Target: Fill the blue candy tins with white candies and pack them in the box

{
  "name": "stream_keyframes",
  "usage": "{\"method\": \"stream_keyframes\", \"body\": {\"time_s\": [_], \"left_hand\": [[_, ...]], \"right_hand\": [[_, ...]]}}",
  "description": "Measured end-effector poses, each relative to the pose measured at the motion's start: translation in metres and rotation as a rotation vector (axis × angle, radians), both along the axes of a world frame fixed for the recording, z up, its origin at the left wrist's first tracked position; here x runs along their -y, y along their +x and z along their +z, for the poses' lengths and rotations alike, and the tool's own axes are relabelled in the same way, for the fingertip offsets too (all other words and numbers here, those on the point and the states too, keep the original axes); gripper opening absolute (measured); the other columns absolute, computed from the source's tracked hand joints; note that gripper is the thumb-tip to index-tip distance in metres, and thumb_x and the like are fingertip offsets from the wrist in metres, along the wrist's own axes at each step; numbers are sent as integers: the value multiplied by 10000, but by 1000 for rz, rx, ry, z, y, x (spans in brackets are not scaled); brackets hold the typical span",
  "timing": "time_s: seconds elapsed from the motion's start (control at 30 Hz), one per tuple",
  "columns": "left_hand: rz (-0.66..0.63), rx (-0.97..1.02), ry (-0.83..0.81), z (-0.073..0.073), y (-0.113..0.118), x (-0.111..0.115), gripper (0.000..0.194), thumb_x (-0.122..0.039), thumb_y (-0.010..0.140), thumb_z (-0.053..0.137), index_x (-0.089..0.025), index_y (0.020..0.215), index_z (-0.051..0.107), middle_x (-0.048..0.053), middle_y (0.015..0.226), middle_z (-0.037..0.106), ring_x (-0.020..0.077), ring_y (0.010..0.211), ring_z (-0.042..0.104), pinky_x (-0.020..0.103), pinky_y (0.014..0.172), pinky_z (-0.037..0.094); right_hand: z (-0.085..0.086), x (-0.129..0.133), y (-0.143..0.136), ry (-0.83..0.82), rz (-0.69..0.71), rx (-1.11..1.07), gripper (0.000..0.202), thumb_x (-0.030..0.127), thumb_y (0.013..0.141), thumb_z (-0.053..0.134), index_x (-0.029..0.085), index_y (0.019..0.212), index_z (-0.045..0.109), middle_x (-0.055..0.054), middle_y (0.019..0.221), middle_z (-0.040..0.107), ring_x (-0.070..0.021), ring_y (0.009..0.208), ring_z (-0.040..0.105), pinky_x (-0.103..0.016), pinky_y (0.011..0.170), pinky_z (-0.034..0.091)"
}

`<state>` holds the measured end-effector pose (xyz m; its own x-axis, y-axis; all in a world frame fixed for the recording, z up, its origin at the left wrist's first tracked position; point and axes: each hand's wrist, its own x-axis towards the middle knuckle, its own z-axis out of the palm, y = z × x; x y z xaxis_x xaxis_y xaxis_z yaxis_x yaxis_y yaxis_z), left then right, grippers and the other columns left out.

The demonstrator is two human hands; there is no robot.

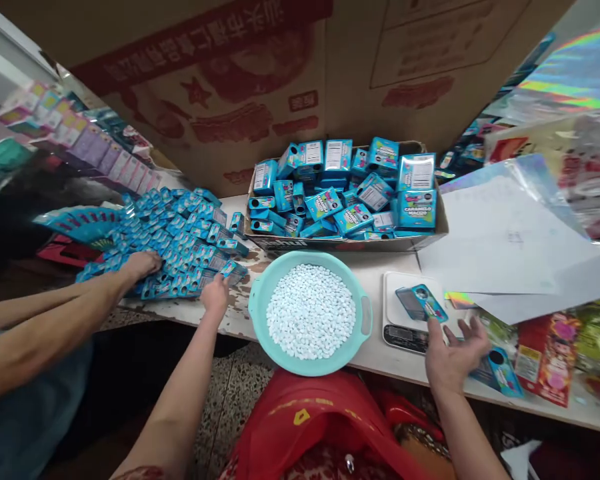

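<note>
My left hand (215, 298) pinches the end of a small blue candy box (234, 270) at the right edge of a pile of like boxes (180, 233). Palm up and fingers apart, my right hand (455, 353) is just in front of a white digital scale (391, 300). On the scale lies another blue box (423, 303), with my thumb at its near edge; whether they touch I cannot tell. Between my hands, a mint-green basin (258, 313) holds many small white candies (310, 310). A flat blue carton (500, 370) lies right of my right hand.
A co-worker's hand (143, 265) reaches into the pile at left. Behind the basin stands an open carton (337, 243) full of blue boxes, with a tall cardboard box (280, 80) behind it. White sheets (505, 240) and colourful packets (550, 360) lie at right.
</note>
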<state>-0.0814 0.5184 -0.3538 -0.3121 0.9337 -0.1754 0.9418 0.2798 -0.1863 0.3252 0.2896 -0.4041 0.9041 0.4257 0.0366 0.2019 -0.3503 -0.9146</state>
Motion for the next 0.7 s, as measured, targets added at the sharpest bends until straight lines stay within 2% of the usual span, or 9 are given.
{"method": "stream_keyframes", "body": {"time_s": [0.07,0.17,0.33,0.53,0.7], "left_hand": [[5,46,-16,-16,-8,-5,367,-415,914,374,-177,1042,621,151,826,672,272,784,631,300,616,398],[3,140,-9,-23,-21,-10,362,-452,889,429,-177,1068,581,107,806,673,253,801,631,280,622,397],[21,370,-35,-18,-39,-23,305,-468,821,521,-182,918,568,53,692,631,228,718,615,262,599,385],[9,395,-18,-15,-38,-35,267,-451,740,590,-212,828,511,20,655,571,216,694,580,259,591,368],[-17,519,180,-6,-24,-30,285,-481,750,500,-209,665,488,4,581,504,183,624,512,260,570,362]], "right_hand": [[7,8,-3,5,-19,34,862,543,645,706,146,1319,344,-210,1366,286,-345,1231,436,-558,913,473],[17,16,-10,-7,-27,66,857,536,635,725,144,1310,370,-209,1348,305,-346,1214,456,-571,912,472],[22,18,-26,-38,13,34,817,510,634,732,155,1292,401,-191,1330,307,-335,1172,485,-576,887,481],[25,19,-35,-35,66,-25,685,450,673,716,165,1238,453,-154,1287,352,-276,1101,534,-500,863,515],[22,36,-35,-85,37,28,562,436,728,677,171,1191,500,-132,1195,472,-238,1037,566,-440,842,526]]}}
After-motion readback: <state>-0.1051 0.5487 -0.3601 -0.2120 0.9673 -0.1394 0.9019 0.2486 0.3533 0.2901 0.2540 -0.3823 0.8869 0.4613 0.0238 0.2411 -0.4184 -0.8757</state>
